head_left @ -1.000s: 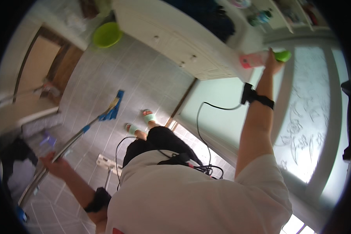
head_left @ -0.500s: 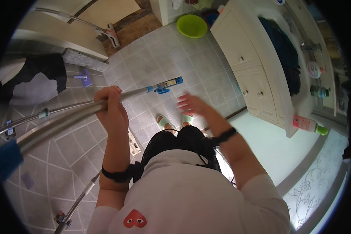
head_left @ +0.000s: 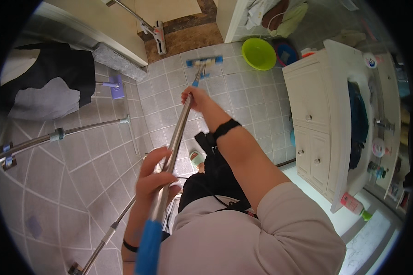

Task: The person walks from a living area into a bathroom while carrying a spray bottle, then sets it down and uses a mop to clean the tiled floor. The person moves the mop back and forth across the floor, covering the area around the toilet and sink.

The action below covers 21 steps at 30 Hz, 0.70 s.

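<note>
A mop with a silver pole (head_left: pixel 179 130), a blue grip and a flat blue-edged head (head_left: pixel 204 61) slants away from me across the tiled floor. Its head lies on the tiles near the doorway. Lower on the pole, close to my waist, my left hand (head_left: pixel 157 176) is loosely wrapped round the metal just above the blue grip (head_left: pixel 150 243). Farther along, my right hand (head_left: pixel 195 98) grips the pole close to the head, its fingers closed.
A lime-green basin (head_left: pixel 259 54) stands beside the doorway's right side. To the right is a white cabinet (head_left: pixel 309 110) with a sink top. A purple flat mop (head_left: pixel 117 87) leans at the left wall, near a metal rail (head_left: pixel 85 129). A squeegee-like floor tool (head_left: pixel 159 39) stands in the doorway.
My right hand, free before, now grips the pole. The mop has swung from pointing right to pointing ahead, its head moving toward the doorway. My left hand has come down and nearer my body.
</note>
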Available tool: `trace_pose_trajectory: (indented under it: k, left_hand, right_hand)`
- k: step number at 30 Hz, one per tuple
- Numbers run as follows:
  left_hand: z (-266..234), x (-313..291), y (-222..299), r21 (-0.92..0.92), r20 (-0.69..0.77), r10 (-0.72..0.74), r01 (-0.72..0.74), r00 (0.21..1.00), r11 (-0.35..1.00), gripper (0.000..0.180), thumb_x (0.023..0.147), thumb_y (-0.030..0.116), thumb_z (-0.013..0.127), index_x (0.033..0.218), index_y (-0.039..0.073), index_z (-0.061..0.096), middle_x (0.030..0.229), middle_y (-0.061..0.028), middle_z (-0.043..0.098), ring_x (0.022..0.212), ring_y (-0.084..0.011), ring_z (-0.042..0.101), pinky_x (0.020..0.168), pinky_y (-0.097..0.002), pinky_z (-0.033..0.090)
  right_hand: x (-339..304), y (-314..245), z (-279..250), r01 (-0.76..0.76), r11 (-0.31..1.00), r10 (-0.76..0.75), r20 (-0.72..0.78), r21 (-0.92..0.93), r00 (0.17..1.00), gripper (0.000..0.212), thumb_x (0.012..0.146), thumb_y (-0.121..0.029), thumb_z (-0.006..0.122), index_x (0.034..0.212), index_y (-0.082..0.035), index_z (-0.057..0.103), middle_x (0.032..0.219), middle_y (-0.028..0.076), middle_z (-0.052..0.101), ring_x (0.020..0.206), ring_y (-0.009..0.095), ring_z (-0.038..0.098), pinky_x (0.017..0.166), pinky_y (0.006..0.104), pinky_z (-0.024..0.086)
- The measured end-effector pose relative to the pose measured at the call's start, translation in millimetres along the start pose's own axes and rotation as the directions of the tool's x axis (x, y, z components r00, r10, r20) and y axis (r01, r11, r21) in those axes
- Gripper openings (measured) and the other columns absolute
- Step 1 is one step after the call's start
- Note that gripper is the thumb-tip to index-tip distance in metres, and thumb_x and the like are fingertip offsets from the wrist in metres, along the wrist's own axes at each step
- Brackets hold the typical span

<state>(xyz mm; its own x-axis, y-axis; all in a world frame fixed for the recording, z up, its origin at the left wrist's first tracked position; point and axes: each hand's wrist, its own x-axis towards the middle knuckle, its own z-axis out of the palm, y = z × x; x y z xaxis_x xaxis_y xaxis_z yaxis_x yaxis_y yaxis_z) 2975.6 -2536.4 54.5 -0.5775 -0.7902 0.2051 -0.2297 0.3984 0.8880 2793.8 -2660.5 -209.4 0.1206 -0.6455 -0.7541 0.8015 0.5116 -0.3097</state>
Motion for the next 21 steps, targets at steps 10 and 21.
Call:
trace_pose_trajectory:
  k: [10, 21]
  left_hand:
    - [65, -119, -114, -0.555, 0.618, -0.738, 0.815, 0.271, -0.166, 0.060, 0.089, 0.016, 0.047, 0.140, 0.019, 0.017, 0.112, -0.0161, 0.052, 0.091, -0.0235, 0.058, 0.076, -0.0341, 0.048]
    - [36, -279, 28, 0.240, 0.114, -0.974, 0.957, -0.194, -0.162, 0.027, 0.081, 0.027, 0.058, 0.094, 0.004, 0.056, 0.074, -0.0111, 0.060, 0.067, -0.0205, 0.058, 0.062, -0.0339, 0.045]
  right_hand:
    - [129, 31, -96, -0.186, 0.431, -0.082, -0.244, -0.883, 0.966, 0.062, 0.080, -0.005, 0.041, 0.136, -0.020, 0.019, 0.077, 0.019, 0.056, 0.054, 0.027, 0.058, 0.042, 0.0413, 0.047]
    - [-43, 250, -141, -0.152, 0.253, 0.350, -0.056, -0.955, 0.935, 0.043, 0.077, -0.017, 0.055, 0.115, -0.013, 0.034, 0.059, 0.015, 0.052, 0.055, 0.029, 0.057, 0.051, 0.0394, 0.046]
